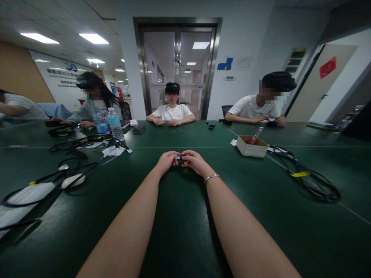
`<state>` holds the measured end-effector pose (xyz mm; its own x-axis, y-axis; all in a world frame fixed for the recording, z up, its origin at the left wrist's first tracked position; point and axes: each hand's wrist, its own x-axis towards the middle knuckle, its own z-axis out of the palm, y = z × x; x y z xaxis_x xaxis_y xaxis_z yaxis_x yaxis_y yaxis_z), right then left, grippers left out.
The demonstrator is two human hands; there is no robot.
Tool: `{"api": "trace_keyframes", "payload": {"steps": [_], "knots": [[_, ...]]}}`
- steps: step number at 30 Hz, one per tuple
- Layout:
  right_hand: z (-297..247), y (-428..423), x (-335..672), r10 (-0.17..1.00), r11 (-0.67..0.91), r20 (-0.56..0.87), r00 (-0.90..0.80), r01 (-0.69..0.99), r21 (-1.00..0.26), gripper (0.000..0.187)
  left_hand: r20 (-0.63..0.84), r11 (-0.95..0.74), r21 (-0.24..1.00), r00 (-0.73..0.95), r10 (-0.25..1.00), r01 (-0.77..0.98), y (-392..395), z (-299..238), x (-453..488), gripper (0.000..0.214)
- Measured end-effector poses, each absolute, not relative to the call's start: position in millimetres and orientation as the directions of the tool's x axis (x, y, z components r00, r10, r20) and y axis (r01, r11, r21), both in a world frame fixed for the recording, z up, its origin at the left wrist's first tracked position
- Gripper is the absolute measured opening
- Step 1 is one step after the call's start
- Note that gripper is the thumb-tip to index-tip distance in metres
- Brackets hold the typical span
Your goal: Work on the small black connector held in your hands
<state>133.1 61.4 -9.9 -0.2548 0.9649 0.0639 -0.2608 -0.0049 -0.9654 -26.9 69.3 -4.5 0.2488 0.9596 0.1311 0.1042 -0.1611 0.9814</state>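
Note:
Both my hands meet above the green table, pinching one small dark object with a shiny metal end. Its metal end is at the fingertips of my left hand. The dark end lies between the thumb and fingers of my right hand, whose wrist wears a silver bracelet. Fingers cover much of the object, so its exact kind cannot be made out.
Right of my hands stand an open cardboard box and a coiled black cable. Two water bottles, tangled cables and a white mouse lie to the left. Several people sit around the table, one person directly opposite.

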Motion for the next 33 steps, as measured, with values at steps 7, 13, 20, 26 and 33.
{"api": "trace_keyframes", "payload": {"steps": [7, 13, 20, 26, 33], "knots": [[-11, 60, 120, 0.940, 0.286, 0.248, -0.233, 0.145, -0.947, 0.019, 0.266, -0.273, 0.961, 0.122, 0.956, 0.045, 78, -13, -35, 0.032], [-13, 57, 112, 0.908, 0.415, 0.371, -0.196, 0.547, -0.727, 0.019, 0.268, -0.279, 0.960, 0.198, 0.943, 0.032, 74, -15, -30, 0.036], [-12, 46, 105, 0.962, 0.173, 0.169, -0.215, -0.001, -0.985, 0.027, 0.309, -0.323, 0.946, 0.206, 0.929, 0.038, 62, -16, -23, 0.037], [-6, 26, 109, 0.949, 0.050, 0.051, -0.312, -0.009, -0.999, 0.032, 0.159, -0.274, 0.931, 0.406, 0.900, 0.243, 26, 4, -32, 0.040], [10, -60, 203, 0.928, 0.028, 0.001, -0.372, 0.068, -0.997, 0.042, 0.030, -0.466, 0.442, 0.507, 0.861, 0.766, -123, 52, -147, 0.045]]}}
